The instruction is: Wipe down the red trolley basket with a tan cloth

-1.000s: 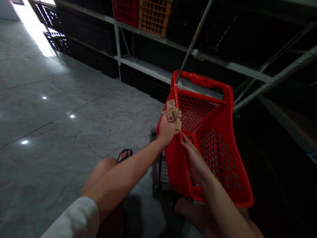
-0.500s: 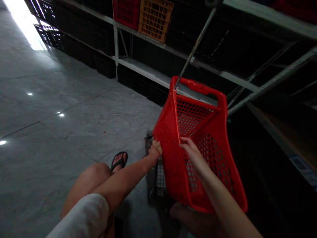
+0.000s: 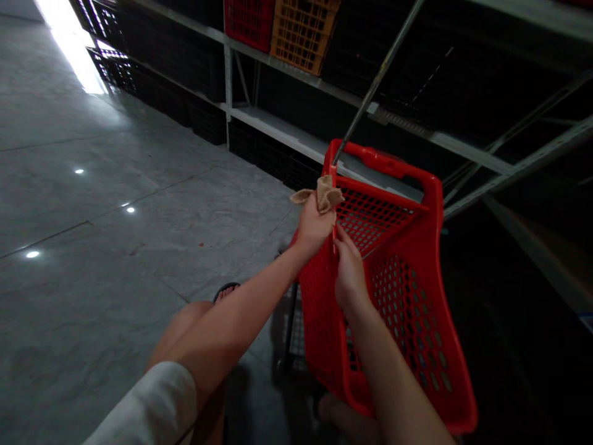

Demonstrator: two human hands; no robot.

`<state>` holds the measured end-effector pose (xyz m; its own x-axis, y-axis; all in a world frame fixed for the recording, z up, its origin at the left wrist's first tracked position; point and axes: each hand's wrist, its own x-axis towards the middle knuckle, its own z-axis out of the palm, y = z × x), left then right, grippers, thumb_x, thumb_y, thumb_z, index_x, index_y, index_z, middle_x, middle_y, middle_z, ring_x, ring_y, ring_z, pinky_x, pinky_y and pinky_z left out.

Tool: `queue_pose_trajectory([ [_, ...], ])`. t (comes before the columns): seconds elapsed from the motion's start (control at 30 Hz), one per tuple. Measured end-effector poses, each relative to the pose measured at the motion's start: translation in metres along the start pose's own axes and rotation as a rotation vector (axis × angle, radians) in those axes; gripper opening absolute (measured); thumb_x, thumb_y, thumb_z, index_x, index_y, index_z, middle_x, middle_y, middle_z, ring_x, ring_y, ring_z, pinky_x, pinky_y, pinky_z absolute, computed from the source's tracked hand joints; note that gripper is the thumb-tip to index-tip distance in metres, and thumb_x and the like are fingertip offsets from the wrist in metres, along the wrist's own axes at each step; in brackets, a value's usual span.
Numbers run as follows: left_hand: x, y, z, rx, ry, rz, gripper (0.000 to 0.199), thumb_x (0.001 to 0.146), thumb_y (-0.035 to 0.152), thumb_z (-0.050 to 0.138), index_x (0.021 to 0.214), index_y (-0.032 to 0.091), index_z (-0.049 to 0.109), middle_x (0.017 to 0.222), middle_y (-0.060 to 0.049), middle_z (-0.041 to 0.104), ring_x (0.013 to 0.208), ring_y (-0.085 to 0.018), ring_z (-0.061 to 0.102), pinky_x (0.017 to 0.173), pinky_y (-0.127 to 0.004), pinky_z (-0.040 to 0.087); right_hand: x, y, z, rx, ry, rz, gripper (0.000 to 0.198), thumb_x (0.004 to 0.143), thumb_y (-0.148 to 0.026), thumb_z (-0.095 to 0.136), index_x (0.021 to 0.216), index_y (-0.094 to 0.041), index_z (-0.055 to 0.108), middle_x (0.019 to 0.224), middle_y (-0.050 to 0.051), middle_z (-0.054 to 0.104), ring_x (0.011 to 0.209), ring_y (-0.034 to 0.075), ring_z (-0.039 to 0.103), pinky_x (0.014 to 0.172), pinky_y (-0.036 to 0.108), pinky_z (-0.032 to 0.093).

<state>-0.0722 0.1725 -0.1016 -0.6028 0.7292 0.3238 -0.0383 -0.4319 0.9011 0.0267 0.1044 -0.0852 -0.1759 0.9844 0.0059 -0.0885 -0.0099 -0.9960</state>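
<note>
A red plastic shopping cart basket (image 3: 410,296) with lattice walls stands on a dark wheeled frame in front of me. My left hand (image 3: 316,224) is closed on a tan cloth (image 3: 327,194) at the cart's left rim, near its far corner. Loose ends of the cloth stick out above the fingers. Just nearer along the same rim, my right hand (image 3: 349,266) has its fingers over the edge, gripping it; the thumb side is partly hidden. A thin metal pole (image 3: 380,77) rises from the far left corner of the cart.
Metal shelving (image 3: 282,133) runs behind the cart, with black crates (image 3: 206,122), a red crate (image 3: 249,23) and a yellow crate (image 3: 304,32) on it. Grey tiled floor (image 3: 115,278) spreads to the left. My sandalled foot (image 3: 226,290) is beside the cart.
My left hand has risen with the cloth from the cart's outer left side to the top rim. My right hand has shifted slightly further along the rim.
</note>
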Motion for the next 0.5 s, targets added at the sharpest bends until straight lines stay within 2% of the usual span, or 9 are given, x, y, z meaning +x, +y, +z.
queue_pose_trajectory([
  [0.07, -0.006, -0.001, -0.007, 0.117, -0.001, 0.049, 0.026, 0.076, 0.007, 0.067, 0.097, 0.022, 0.061, 0.101, -0.003, 0.065, 0.103, -0.021, 0.061, 0.098, -0.035, 0.049, -0.003, 0.000, -0.003, -0.026, -0.011, -0.011, 0.059, 0.077, -0.030, 0.055, 0.135, -0.029, 0.066, 0.141, -0.002, 0.067, 0.143, 0.020, 0.051, 0.122, 0.041, 0.039],
  [0.1, -0.012, -0.005, -0.012, 0.167, 0.010, 0.020, 0.026, 0.075, 0.007, 0.068, 0.095, 0.022, 0.061, 0.104, -0.005, 0.065, 0.108, -0.023, 0.060, 0.102, -0.036, 0.048, -0.004, -0.001, -0.003, -0.040, -0.018, -0.016, 0.060, 0.077, -0.029, 0.055, 0.137, -0.028, 0.065, 0.142, -0.002, 0.066, 0.144, 0.020, 0.050, 0.122, 0.041, 0.039],
  [0.2, -0.035, -0.025, -0.027, 0.218, 0.044, -0.173, 0.023, 0.080, 0.009, 0.063, 0.098, 0.022, 0.060, 0.111, -0.008, 0.064, 0.117, -0.026, 0.058, 0.108, -0.041, 0.045, -0.009, -0.003, -0.003, -0.075, -0.056, -0.016, 0.065, 0.078, -0.030, 0.054, 0.142, -0.029, 0.061, 0.146, -0.002, 0.063, 0.144, 0.021, 0.051, 0.121, 0.040, 0.041],
  [0.27, -0.054, -0.040, -0.036, 0.213, 0.029, -0.252, 0.025, 0.082, 0.008, 0.061, 0.103, 0.021, 0.059, 0.113, -0.009, 0.065, 0.114, -0.026, 0.060, 0.107, -0.043, 0.046, -0.013, -0.005, -0.002, -0.081, -0.068, 0.012, 0.067, 0.079, -0.030, 0.053, 0.146, -0.030, 0.057, 0.149, -0.002, 0.061, 0.142, 0.021, 0.053, 0.120, 0.040, 0.043],
  [0.4, -0.089, -0.062, -0.053, 0.188, -0.069, -0.313, 0.029, 0.079, 0.006, 0.068, 0.102, 0.022, 0.062, 0.103, -0.006, 0.071, 0.098, -0.023, 0.066, 0.097, -0.041, 0.053, -0.020, -0.008, -0.002, -0.057, -0.050, 0.083, 0.073, 0.077, -0.029, 0.054, 0.150, -0.028, 0.052, 0.150, -0.001, 0.060, 0.136, 0.022, 0.059, 0.118, 0.040, 0.046],
  [0.5, -0.105, -0.072, -0.061, 0.186, -0.080, -0.372, 0.020, 0.087, 0.019, 0.071, 0.107, 0.022, 0.066, 0.110, -0.007, 0.071, 0.100, -0.022, 0.067, 0.094, -0.041, 0.056, -0.022, -0.009, -0.003, -0.062, -0.021, 0.090, 0.072, 0.076, -0.028, 0.054, 0.147, -0.027, 0.055, 0.151, -0.002, 0.059, 0.139, 0.022, 0.057, 0.122, 0.041, 0.042],
])
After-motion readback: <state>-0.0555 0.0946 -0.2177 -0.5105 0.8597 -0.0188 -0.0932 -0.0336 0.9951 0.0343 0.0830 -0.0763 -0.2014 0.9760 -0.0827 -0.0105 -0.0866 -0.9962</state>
